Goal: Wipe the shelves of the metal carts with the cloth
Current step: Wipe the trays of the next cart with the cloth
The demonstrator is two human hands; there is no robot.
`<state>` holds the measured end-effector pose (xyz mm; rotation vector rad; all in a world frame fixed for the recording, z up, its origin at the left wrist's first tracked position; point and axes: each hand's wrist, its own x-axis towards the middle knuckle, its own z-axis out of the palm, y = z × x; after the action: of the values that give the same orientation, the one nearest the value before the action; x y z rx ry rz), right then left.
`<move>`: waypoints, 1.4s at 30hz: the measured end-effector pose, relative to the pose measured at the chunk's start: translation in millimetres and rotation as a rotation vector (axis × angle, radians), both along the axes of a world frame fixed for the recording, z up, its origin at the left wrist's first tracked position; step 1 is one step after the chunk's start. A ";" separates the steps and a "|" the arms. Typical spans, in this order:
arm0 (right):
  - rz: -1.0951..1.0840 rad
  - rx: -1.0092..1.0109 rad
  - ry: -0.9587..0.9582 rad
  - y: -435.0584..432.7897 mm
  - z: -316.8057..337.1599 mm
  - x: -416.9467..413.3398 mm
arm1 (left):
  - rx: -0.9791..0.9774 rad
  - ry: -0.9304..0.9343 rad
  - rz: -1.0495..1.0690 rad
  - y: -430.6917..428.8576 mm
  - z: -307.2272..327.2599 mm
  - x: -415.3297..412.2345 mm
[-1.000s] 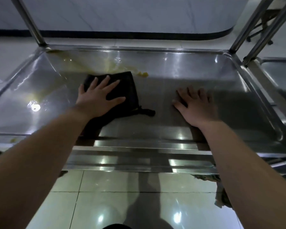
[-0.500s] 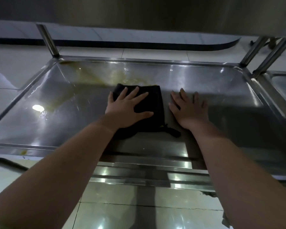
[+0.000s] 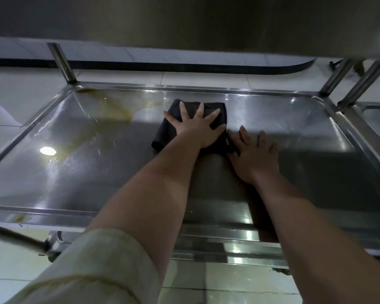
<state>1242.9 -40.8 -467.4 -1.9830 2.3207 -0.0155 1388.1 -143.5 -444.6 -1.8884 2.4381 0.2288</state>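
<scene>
On the shelf (image 3: 294, 132), the cloth (image 3: 165, 132) lies under the left hand (image 3: 195, 128), with the right hand (image 3: 253, 152) flat just right of it. A smear (image 3: 114, 110) lies left of both hands, and a 2nd cart (image 3: 375, 121) right of the right hand.

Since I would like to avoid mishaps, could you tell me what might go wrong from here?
The black folded cloth under the flat left hand lies right of the yellowish-brown smear; one pass may spread it rather than lift it. The right hand presses flat on the shiny steel cart shelf, which looks wet, and could slip.
</scene>
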 end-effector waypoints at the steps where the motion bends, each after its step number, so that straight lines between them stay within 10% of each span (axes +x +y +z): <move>1: 0.001 -0.006 -0.010 0.1 -0.5 -1.2 | -0.003 0.003 -0.010 1.9 -2.1 -3.0; 11: -0.004 -0.003 -0.029 -2.8 -3.2 1.1 | -0.011 -0.034 0.138 -27.8 -3.3 124.0; 21: 0.000 0.014 -0.012 2.5 1.0 -2.5 | -0.031 0.060 -0.015 2.7 -4.2 0.7; 30: -0.008 -0.002 -0.048 1.5 0.9 9.2 | -0.005 -0.012 0.187 0.5 9.6 156.6; 42: -0.005 0.003 -0.087 9.5 8.7 6.9 | -0.059 0.046 -0.023 83.6 -8.3 59.1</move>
<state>1249.9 -31.2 -458.7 -1.9342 2.2707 -0.0962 1447.2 -59.8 -452.9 -1.8975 2.5228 0.2038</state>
